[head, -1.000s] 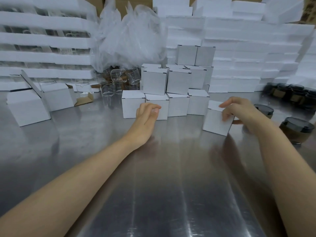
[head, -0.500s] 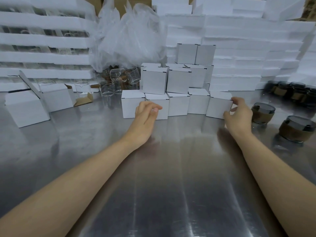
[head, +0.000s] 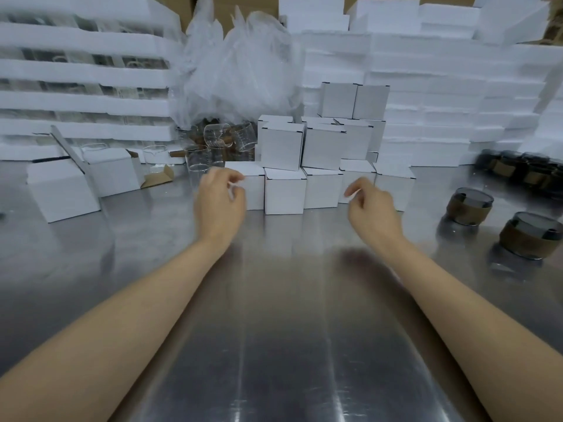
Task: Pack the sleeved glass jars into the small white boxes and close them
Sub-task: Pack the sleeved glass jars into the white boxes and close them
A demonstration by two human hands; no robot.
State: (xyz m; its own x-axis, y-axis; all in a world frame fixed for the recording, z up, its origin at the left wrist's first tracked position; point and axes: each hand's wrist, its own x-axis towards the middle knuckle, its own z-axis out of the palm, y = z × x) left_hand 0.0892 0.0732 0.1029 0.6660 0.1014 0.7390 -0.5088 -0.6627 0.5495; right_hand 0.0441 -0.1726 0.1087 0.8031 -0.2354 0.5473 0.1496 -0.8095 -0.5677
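Hovering loosely curled and empty, the left hand and right hand face closed boxes stacked at twelve o'clock, so much looks done. Two sleeved jars wait unpacked at three o'clock; an open box sits at ten o'clock.

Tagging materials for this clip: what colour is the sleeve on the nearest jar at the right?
Brown: the sleeve wraps a dark, smoky glass jar. Head view, the only one.

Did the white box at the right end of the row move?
Yes. The box moved away from the person, joining the right end of the row; the right hand has let it go.
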